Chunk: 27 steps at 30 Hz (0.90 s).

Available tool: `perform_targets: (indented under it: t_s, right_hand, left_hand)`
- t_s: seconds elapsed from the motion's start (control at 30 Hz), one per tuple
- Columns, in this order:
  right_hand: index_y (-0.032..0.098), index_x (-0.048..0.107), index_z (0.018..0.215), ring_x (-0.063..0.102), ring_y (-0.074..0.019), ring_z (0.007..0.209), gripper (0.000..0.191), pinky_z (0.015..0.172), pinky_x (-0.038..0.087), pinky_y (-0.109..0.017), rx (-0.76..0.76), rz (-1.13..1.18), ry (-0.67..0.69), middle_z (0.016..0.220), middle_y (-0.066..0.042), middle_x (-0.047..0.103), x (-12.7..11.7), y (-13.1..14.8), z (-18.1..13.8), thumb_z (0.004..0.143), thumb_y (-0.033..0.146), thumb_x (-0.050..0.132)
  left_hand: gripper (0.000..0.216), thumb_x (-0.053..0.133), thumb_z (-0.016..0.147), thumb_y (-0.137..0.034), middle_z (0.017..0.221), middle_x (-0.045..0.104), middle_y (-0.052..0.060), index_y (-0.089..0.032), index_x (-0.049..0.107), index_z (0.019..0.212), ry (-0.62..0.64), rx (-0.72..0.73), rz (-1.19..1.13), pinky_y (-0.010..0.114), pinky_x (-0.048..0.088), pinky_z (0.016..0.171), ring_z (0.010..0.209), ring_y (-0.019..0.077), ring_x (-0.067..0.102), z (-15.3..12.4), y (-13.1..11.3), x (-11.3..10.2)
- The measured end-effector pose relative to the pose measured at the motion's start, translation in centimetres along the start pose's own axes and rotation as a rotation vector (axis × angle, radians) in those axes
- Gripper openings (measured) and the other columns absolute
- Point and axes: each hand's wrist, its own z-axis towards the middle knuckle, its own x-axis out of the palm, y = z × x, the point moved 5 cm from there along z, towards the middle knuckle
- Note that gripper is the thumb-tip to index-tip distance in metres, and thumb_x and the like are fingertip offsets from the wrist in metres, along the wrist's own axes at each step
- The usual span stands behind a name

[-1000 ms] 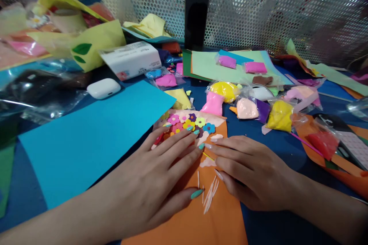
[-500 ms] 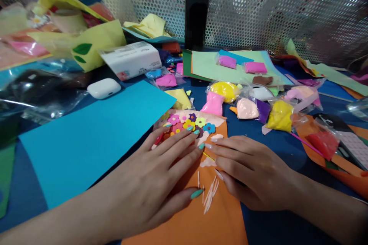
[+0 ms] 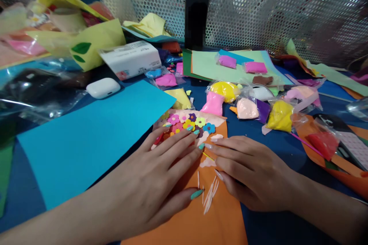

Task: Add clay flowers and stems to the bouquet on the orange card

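An orange sheet of paper (image 3: 221, 218) lies in front of me, its upper end decorated with several small clay flowers (image 3: 200, 122) in many colours. Flat across its left side rests my left hand (image 3: 169, 168), fingers stretched and partly covering the flowers. My right hand (image 3: 250, 168) lies on the right edge, fingers extended, its fingertips close to the left ones. Between the hands a thin yellow strip (image 3: 208, 156) shows above a pale pink clay patch (image 3: 208, 162). Lower down, thin pale pink clay strands (image 3: 211, 196) are on the sheet. What lies under my palms is hidden.
A blue sheet (image 3: 92, 134) lies to the left, with a white earbud case (image 3: 103, 88) above it. Bagged clay (image 3: 280, 116) in several colours sits beyond the orange sheet. A dark phone (image 3: 196, 17) stands upright against a perforated metal panel (image 3: 276, 7).
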Motion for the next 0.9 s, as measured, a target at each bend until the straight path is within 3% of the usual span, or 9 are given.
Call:
perform_targets:
  t_s: [0.9]
  right_hand:
    - [0.01, 0.063, 0.102, 0.064, -0.0215, 0.112, 0.019, 0.097, 0.055, -0.037, 0.009, -0.004, 0.012, 0.115, -0.014, 0.071, 0.15, 0.02, 0.07, 0.088, 0.011, 0.05]
  left_hand:
    - [0.05, 0.039, 0.097, -0.05, 0.143, 0.055, 0.009, -0.02, 0.06, 0.131, 0.02, -0.048, -0.015, 0.051, 0.037, 0.111, 0.132, 0.0306, 0.05, -0.2, 0.09, 0.29]
